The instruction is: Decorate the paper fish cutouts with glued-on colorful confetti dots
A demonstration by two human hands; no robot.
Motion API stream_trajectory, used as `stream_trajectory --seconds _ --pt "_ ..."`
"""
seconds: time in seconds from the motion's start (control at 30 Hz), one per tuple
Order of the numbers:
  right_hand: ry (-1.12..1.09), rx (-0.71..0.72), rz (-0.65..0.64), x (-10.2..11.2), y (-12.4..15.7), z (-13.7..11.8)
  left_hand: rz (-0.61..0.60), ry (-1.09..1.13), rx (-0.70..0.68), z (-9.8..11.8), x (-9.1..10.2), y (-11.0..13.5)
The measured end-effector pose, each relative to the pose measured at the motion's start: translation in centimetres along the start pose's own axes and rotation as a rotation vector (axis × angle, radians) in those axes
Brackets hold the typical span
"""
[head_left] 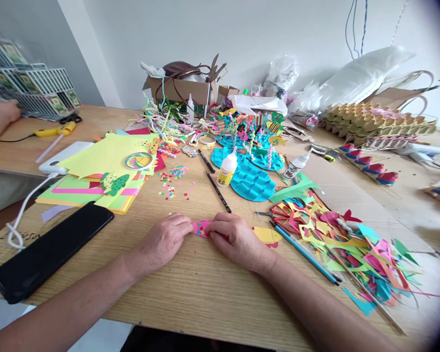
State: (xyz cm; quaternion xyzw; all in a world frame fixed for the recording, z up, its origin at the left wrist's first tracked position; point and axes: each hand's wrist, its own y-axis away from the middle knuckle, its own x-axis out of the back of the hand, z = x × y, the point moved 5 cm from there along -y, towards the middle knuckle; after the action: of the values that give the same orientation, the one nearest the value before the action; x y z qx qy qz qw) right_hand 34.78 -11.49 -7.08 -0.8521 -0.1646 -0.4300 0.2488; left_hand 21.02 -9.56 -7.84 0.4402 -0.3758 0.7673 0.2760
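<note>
both left grip [168, 239] and right grip [236, 239] pinch a pink paper cutout [201, 228]; yellow bottle label [225, 176] illegible.

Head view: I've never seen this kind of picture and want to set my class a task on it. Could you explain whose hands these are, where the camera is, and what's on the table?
There is no machine here. One person works with bare hands, and a camera worn on the head looks forward and down. The left hand and right hand hold a small pink paper piece between them. On the table, a yellow paper fish lies beside the right hand. Further off stands a white glue bottle; colored paper sheets lie to the left and paper scraps to the right. At the far left edge, another person's hand shows.
</note>
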Motion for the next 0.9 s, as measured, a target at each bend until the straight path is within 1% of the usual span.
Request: stream_trajectory --seconds 0.17,0.37,0.5,0.8,0.9 --pt "0.0 -0.025 0.012 0.4 -0.1 0.0 -0.018 -0.001 0.019 0.1 0.0 0.0" --pt "0.103 0.015 -0.026 -0.6 -0.2 -0.2 -0.023 0.002 0.019 0.1 -0.1 0.0" --pt "0.15 0.011 -0.03 -0.8 -0.2 -0.2 -0.023 0.006 0.019 0.1 0.0 0.0" --pt "-0.016 -0.071 0.013 0.4 -0.1 0.0 -0.037 0.009 0.037 0.1 0.2 0.1" --pt "-0.053 -0.096 0.051 0.9 0.0 0.1 -0.054 0.022 0.062 0.0 0.0 0.1"
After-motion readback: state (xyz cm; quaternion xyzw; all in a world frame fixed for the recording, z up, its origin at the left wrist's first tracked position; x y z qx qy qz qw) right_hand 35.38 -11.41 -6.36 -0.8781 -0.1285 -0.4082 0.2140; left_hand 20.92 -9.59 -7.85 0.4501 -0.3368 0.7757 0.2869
